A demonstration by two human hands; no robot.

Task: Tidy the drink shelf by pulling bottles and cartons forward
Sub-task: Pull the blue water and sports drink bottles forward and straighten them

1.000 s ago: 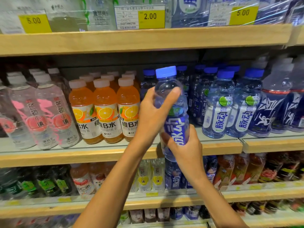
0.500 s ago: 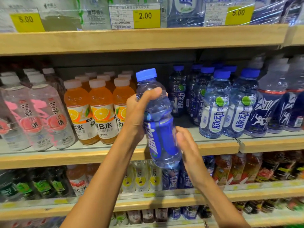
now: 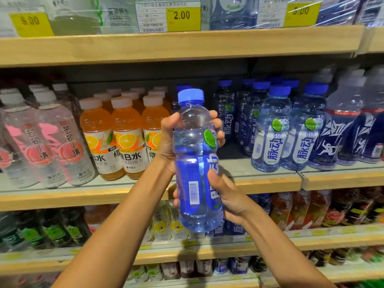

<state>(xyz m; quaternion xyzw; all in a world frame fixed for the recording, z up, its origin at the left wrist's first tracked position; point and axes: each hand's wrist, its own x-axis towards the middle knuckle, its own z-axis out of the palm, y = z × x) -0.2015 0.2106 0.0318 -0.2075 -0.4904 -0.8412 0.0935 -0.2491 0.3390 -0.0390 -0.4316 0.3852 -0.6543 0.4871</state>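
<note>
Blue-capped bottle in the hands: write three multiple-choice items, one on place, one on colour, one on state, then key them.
1. Where is the blue-capped bottle?
A. standing at the back of a row
B. held in front of the middle shelf
C. lying on the bottom shelf

2. What colour are the caps on the orange drink bottles?
A. whitish
B. blue
C. green

3. How is the bottle held?
A. left hand alone
B. left hand grips high, right hand grips low
C. no hand touches it

Key:
1 B, its base hangs below the shelf edge.
2 A, three pale caps show in front.
3 B, fingers of both hands curl round it.
</note>
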